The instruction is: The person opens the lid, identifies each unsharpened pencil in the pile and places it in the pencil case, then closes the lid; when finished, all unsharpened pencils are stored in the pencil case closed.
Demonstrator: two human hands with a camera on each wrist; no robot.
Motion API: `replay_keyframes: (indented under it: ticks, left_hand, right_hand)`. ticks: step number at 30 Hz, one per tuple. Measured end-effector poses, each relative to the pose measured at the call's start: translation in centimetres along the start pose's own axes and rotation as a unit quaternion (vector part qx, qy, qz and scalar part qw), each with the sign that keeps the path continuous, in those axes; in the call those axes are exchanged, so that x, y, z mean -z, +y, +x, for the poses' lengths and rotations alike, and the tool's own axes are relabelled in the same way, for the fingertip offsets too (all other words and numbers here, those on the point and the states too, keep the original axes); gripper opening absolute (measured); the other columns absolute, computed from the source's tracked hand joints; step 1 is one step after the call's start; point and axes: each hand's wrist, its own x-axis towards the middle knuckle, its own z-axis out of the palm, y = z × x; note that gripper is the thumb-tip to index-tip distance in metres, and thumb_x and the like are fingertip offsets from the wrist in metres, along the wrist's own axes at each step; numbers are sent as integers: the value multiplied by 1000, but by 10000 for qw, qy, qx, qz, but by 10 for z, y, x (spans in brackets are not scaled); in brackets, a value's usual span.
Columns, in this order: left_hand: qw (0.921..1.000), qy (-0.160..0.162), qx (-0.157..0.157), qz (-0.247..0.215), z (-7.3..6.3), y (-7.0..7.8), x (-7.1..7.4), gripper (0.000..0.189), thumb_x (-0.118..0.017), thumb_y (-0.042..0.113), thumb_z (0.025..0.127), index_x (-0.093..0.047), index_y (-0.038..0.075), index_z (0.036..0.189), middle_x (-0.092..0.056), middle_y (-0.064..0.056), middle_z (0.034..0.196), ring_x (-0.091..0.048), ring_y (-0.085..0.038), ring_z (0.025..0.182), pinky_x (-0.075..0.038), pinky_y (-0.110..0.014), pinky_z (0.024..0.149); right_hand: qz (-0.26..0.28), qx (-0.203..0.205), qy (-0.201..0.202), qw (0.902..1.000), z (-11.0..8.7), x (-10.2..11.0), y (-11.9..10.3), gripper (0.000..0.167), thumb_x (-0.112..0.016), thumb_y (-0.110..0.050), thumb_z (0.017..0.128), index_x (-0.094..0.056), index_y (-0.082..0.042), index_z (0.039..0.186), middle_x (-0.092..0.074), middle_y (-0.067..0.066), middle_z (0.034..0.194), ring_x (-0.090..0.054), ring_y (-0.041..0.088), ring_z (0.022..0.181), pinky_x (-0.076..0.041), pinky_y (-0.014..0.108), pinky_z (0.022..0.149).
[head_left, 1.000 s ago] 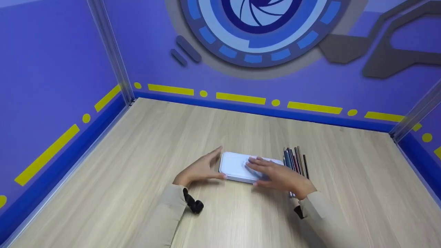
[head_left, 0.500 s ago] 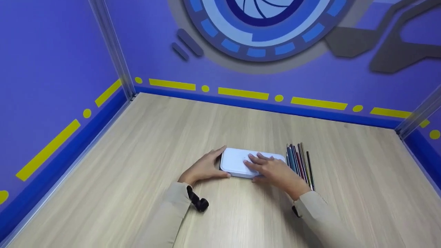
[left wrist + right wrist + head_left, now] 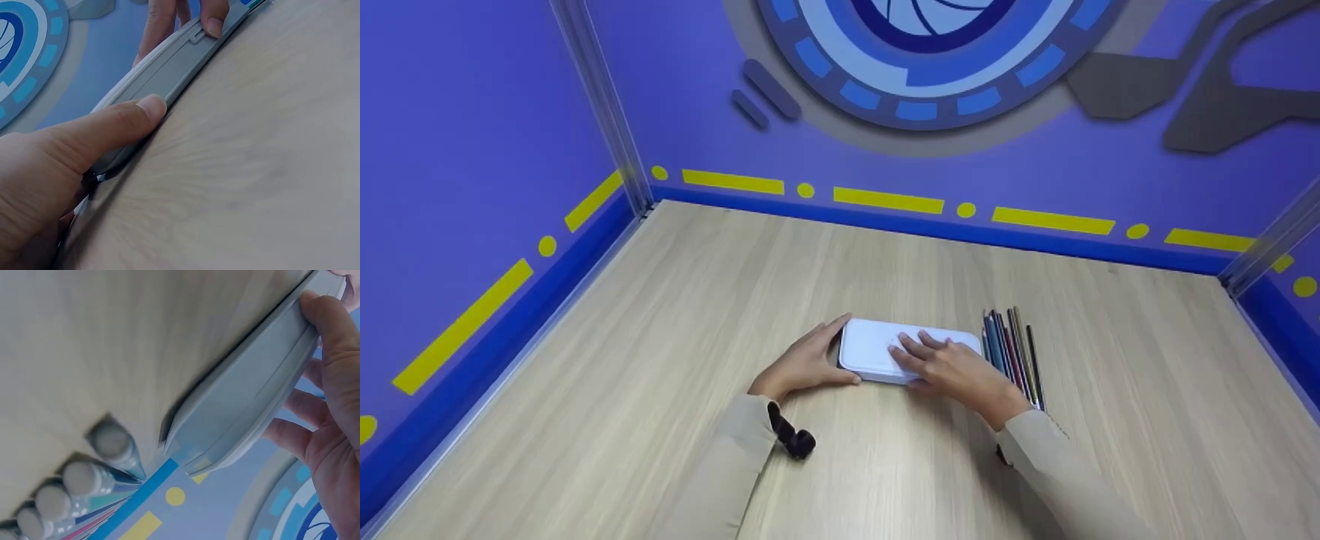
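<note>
A white pencil case [image 3: 874, 337], lid down, lies flat on the table. My left hand [image 3: 804, 364] holds its left end, thumb on the front side and fingers round the back corner. My right hand [image 3: 956, 373] has its fingers on the lid and its thumb against the front side; the left wrist view shows that thumb beside a small latch [image 3: 198, 37]. The grey front wall [image 3: 157, 79] of the case runs between both thumbs. What the case contains is hidden.
Several pencils [image 3: 1016, 349] lie in a row just right of the case, partly behind my right wrist. In the right wrist view their rounded ends [image 3: 82, 479] show near the case's right end. Blue panels [image 3: 885, 225] border the wooden table [image 3: 735, 262].
The right fingers and thumb have settled closer on the case. The left hand keeps its hold. The head view has shifted slightly, and the case stays beside the pencils.
</note>
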Motion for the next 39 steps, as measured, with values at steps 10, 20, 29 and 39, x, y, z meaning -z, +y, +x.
replay_keyframes:
  ticks: [10, 20, 29, 39]
  left_hand:
    - [9999, 5, 146, -50, 0, 1, 0, 108, -83, 45, 70, -22, 14, 154, -29, -9, 157, -18, -40, 145, -19, -49, 119]
    - [9992, 42, 358, -143, -3, 2, 0, 112, -85, 45, 67, -20, 18, 155, -28, -7, 158, -18, -38, 146, -20, -52, 118]
    - [9995, 45, 287, -152, -4, 2, -1, 113, -85, 44, 67, -20, 19, 155, -27, -8, 158, -17, -38, 146, -20, -52, 118]
    - [9998, 54, 178, -45, -4, 2, 1, 115, -86, 44, 66, -20, 14, 155, -30, -12, 156, -20, -41, 145, -21, -52, 118]
  right_hand:
    - [582, 132, 284, 9978, 1, 2, 8, 54, -69, -34, 86, -57, -16, 136, -60, 8, 134, -63, 31, 114, -56, 36, 84]
    - [2187, -564, -277, 9738, -7, 23, 20, 48, -58, -35, 94, -53, -17, 138, -54, 5, 141, -56, 25, 124, -49, 41, 97]
    - [2678, -777, -27, 9603, -13, 36, 40, 35, -61, -21, 94, -64, -9, 127, -68, 8, 122, -66, 20, 110, -55, 34, 88]
    - [2942, -1393, 92, 9455, -16, 46, 60, 27, -64, -10, 91, -70, -9, 117, -72, 7, 112, -69, 23, 104, -56, 36, 86]
